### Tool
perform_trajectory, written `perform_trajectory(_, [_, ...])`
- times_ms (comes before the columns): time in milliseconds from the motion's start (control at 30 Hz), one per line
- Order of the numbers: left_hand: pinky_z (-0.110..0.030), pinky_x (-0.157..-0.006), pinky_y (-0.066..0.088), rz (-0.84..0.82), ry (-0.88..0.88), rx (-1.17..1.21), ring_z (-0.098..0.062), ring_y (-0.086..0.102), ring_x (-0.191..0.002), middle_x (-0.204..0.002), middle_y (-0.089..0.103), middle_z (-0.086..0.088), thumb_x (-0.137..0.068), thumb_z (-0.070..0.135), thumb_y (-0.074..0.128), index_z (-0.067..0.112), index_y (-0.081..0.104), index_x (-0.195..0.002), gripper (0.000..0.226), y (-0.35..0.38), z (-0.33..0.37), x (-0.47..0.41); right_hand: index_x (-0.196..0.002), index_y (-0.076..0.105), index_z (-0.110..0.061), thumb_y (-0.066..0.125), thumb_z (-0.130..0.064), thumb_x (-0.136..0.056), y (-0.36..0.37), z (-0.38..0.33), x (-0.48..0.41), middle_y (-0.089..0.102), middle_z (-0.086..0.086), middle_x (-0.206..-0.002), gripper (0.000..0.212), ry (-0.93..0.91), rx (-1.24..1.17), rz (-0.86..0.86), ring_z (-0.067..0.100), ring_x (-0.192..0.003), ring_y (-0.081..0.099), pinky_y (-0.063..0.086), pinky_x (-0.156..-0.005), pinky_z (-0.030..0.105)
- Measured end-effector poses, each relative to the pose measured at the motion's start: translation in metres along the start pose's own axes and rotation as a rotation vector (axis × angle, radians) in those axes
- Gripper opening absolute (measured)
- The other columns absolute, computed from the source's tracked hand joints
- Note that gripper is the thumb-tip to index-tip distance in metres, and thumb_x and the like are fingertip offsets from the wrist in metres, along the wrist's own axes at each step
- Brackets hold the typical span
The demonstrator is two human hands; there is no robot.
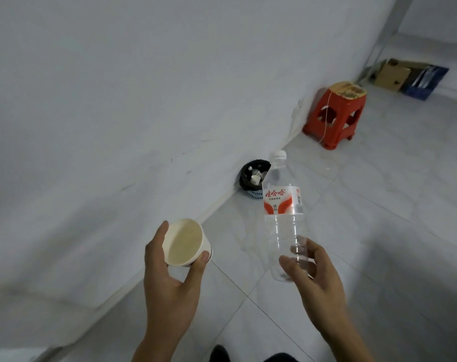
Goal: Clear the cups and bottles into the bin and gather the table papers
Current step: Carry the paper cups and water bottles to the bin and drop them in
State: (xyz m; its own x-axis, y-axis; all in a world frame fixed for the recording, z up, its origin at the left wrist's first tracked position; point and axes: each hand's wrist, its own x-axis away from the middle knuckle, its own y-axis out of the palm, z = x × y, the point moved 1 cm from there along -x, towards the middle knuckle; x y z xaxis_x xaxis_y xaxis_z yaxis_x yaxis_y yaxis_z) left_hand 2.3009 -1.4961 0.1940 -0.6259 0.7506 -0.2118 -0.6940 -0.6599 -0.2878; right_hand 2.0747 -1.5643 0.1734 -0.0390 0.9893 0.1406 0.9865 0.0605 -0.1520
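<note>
The person is partway through the clearing. The left hand (170, 273), at lower centre of the frame, grips a paper cup (184, 242) between thumb and fingers. Its open mouth is tipped toward the camera and it looks empty. The right hand (316, 273), at lower right of centre, has its fingers curled round the base of a clear plastic bottle (283, 212). The bottle is upright, capped and apparently empty, with a red and white label.

The bin (256, 195) sits on the floor (379, 205) against the wall (117, 100), near the middle of the frame and well apart from both hands. It is a small blue basket with a black liner. A few discarded cups (255, 178) show inside it, so some of the clearing appears done.

The cup and bottle in hand have not yet been dropped in. That seems to be the step under way, and the person would need to get closer to the bin first. No tabletop or papers are in view, so whether more cups and bottles wait, or how far the paper gathering has got, cannot be told. A red stool (334, 118) stands by the wall at upper right, with cardboard (390, 75) lying beyond it.
</note>
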Motion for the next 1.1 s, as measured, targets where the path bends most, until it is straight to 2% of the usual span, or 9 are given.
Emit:
perform_trajectory(133, [0.004, -0.084, 0.033, -0.158, 0.054, -0.035, 0.018, 0.043, -0.115, -0.126, 0.041, 0.043, -0.071, 0.043, 0.073, 0.045, 0.038, -0.138, 0.076, 0.063, 0.009, -0.104, -0.122, 0.056, -0.031, 0.077, -0.033, -0.082, 0.004, -0.013, -0.084, 0.068, -0.011, -0.111, 0.046, 0.050, -0.060, 0.136, 0.011, -0.095, 0.070, 0.053, -0.066, 0.010])
perform_trajectory(333, [-0.009, -0.090, 0.037, -0.278, 0.020, -0.024, -0.001, 0.049, -0.123, -0.130, 0.045, 0.036, -0.073, 0.046, 0.080, 0.050, 0.040, -0.137, 0.076, 0.194, -0.012, -0.235, -0.119, 0.057, -0.034, 0.075, -0.023, -0.086, 0.003, 0.008, -0.239, 0.068, -0.008, -0.112, 0.039, 0.110, -0.134, 0.296, 0.006, -0.091, 0.071, 0.054, -0.065, 0.011])
perform_trajectory(500, [-0.016, -0.090, 0.039, -0.319, -0.008, -0.022, -0.001, 0.051, -0.122, -0.128, 0.047, 0.038, -0.068, 0.043, 0.076, 0.059, 0.038, -0.130, 0.075, 0.288, -0.008, -0.343, -0.122, 0.057, -0.033, 0.074, -0.043, -0.074, -0.002, -0.012, -0.384, 0.068, -0.011, -0.111, 0.052, 0.155, -0.149, 0.293, 0.002, -0.092, 0.069, 0.057, -0.066, 0.019])
perform_trajectory(633, [-0.018, -0.091, 0.039, -0.297, -0.015, -0.011, 0.007, 0.049, -0.120, -0.129, 0.049, 0.033, -0.068, 0.043, 0.080, 0.057, 0.040, -0.131, 0.076, 0.338, 0.000, -0.426, -0.121, 0.054, -0.036, 0.076, -0.045, -0.077, 0.002, -0.038, -0.493, 0.068, -0.015, -0.108, 0.050, 0.167, -0.080, 0.233, 0.006, -0.095, 0.070, 0.060, -0.073, 0.026])
perform_trajectory(733, [-0.020, -0.092, 0.039, -0.292, -0.033, -0.024, 0.008, 0.048, -0.119, -0.131, 0.050, 0.028, -0.073, 0.029, 0.085, 0.048, 0.041, -0.135, 0.078, 0.369, -0.007, -0.481, -0.118, 0.055, -0.040, 0.076, -0.043, -0.080, 0.010, -0.048, -0.559, 0.069, -0.020, -0.102, 0.043, 0.186, -0.044, 0.213, 0.004, -0.094, 0.069, 0.060, -0.074, 0.026])
perform_trajectory(867, [-0.026, -0.095, 0.042, -0.337, -0.081, -0.065, -0.001, 0.051, -0.119, -0.131, 0.052, 0.020, -0.074, 0.011, 0.084, 0.036, 0.044, -0.138, 0.080, 0.425, -0.044, -0.550, -0.121, 0.054, -0.034, 0.077, -0.040, -0.082, 0.026, -0.045, -0.639, 0.066, -0.013, -0.108, 0.045, 0.238, 0.010, 0.224, -0.002, -0.093, 0.067, 0.056, -0.067, 0.016])
perform_trajectory(933, [-0.027, -0.097, 0.042, -0.399, -0.103, -0.084, -0.007, 0.051, -0.120, -0.134, 0.050, 0.014, -0.075, 0.006, 0.082, 0.031, 0.043, -0.139, 0.080, 0.459, -0.071, -0.587, -0.126, 0.054, -0.029, 0.077, -0.041, -0.082, 0.037, -0.033, -0.674, 0.064, -0.012, -0.112, 0.051, 0.298, 0.024, 0.268, 0.001, -0.093, 0.068, 0.059, -0.069, 0.021])
perform_trajectory(1000, [-0.021, -0.098, 0.040, -0.474, -0.139, -0.120, -0.010, 0.050, -0.122, -0.136, 0.049, 0.009, -0.074, 0.003, 0.081, 0.028, 0.042, -0.139, 0.080, 0.496, -0.099, -0.620, -0.126, 0.054, -0.030, 0.074, -0.050, -0.074, 0.048, -0.021, -0.705, 0.065, -0.012, -0.113, 0.059, 0.364, 0.034, 0.324, 0.005, -0.093, 0.069, 0.060, -0.074, 0.027])
perform_trajectory(1100, [0.001, -0.090, 0.032, -0.559, -0.189, -0.189, -0.007, 0.046, -0.119, -0.134, 0.043, 0.005, -0.072, 0.000, 0.080, 0.020, 0.041, -0.139, 0.080, 0.547, -0.135, -0.654, -0.128, 0.054, -0.029, 0.070, -0.054, -0.069, 0.061, -0.002, -0.746, 0.065, -0.013, -0.114, 0.066, 0.469, 0.011, 0.364, 0.010, -0.096, 0.069, 0.061, -0.081, 0.035])
